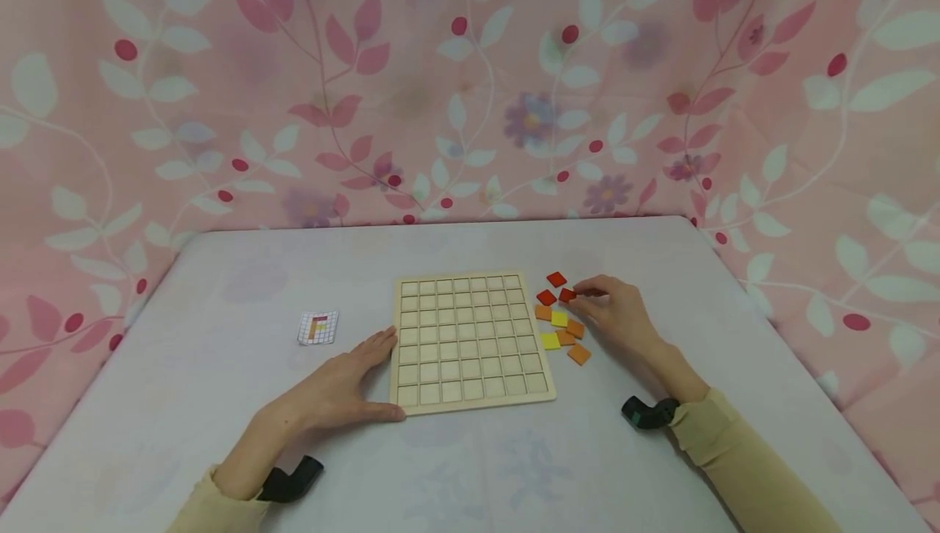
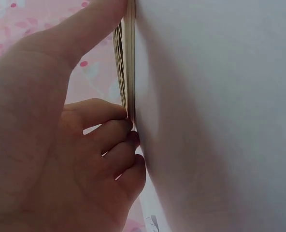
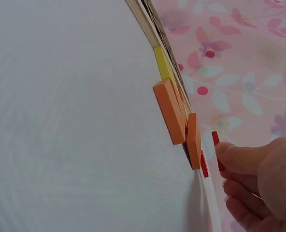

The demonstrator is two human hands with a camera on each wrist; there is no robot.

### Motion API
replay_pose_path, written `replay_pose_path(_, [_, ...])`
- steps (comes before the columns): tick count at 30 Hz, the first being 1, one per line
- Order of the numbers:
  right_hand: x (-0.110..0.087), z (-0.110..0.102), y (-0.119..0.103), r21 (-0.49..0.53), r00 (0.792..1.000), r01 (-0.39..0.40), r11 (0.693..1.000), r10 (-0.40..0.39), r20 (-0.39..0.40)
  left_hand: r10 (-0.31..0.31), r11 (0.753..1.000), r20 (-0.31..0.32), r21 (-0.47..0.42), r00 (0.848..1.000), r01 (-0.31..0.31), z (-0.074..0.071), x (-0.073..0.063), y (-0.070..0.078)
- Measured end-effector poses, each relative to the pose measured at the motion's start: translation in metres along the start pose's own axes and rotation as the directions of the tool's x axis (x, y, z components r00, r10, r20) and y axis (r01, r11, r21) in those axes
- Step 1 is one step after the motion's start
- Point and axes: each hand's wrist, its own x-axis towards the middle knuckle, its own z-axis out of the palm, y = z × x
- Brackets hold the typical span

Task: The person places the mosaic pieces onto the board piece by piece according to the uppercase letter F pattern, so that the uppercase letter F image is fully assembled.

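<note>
A light wooden grid board [image 1: 470,341] with square cells lies in the middle of the table. My left hand [image 1: 334,390] touches its left side, with the fingers at the left edge and the thumb at the near left corner. At the board's right, my right hand [image 1: 620,317] pinches a red square tile [image 3: 215,138] between thumb and fingers; in the right wrist view it is raised off the table. Two other red tiles [image 1: 556,279] lie beside it. Several orange tiles [image 1: 578,353] and yellow tiles [image 1: 559,318] lie nearer, some overlapping.
A small card [image 1: 318,327] with a printed grid and coloured squares lies left of the board. The table [image 1: 485,468] has a white cloth, and a pink floral curtain [image 1: 411,108] hangs behind it. Each wrist wears a black device.
</note>
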Motion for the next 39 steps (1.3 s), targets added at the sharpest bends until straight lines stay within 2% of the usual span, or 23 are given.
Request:
replay_pose_path(10, [0.013, 0.004, -0.024, 0.042, 0.996, 0.092, 0.995, -0.092, -0.014, -0.016, 1.000, -0.003, -0.004, 1.000, 0.016, 0.001, -0.001, 0.000])
replay_pose_path(18, [0.024, 0.015, -0.050, 0.122, 0.997, 0.057, 0.991, -0.063, 0.041, -0.005, 1.000, 0.003, -0.002, 1.000, 0.005, 0.001, 0.000, 0.003])
replay_pose_path(25, [0.036, 0.028, -0.065, 0.138, 0.992, 0.104, 0.985, -0.113, 0.064, -0.014, 1.000, 0.001, -0.018, 1.000, 0.014, 0.001, 0.000, 0.003])
replay_pose_path(33, [0.046, 0.043, -0.076, 0.163, 0.988, 0.094, 0.982, -0.112, 0.103, -0.019, 0.999, -0.002, -0.027, 1.000, 0.019, 0.002, -0.001, 0.002])
replay_pose_path(39, [0.053, 0.053, -0.083, 0.179, 0.982, 0.124, 0.976, -0.147, 0.116, -0.020, 0.999, 0.001, -0.026, 1.000, 0.021, 0.001, -0.001, 0.002])
